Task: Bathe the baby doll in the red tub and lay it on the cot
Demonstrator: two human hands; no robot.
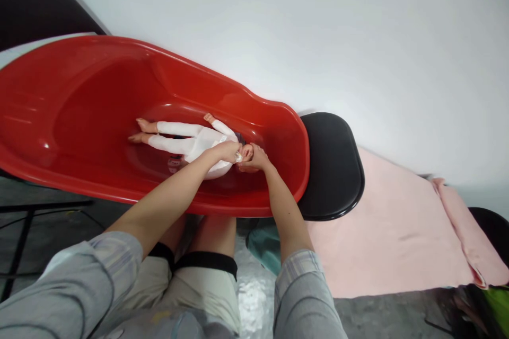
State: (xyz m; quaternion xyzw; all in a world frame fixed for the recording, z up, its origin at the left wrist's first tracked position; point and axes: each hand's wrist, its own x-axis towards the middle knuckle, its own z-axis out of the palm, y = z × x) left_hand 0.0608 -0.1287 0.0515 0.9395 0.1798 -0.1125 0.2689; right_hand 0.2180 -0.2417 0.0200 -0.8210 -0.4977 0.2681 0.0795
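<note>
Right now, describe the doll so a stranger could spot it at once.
Find the big red tub beside the black stool. In its basin lies a small doll, its head held by the left hand and right hand. It alone wears white, bare feet pointing left.

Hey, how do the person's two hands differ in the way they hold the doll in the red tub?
The left hand closes over the doll at its chest and neck from above, while the right hand cups the head from the end of the red tub. The left forearm crosses the near rim at a long slant; the right one rises more steeply. Both hands meet at the doll's head end.
</note>
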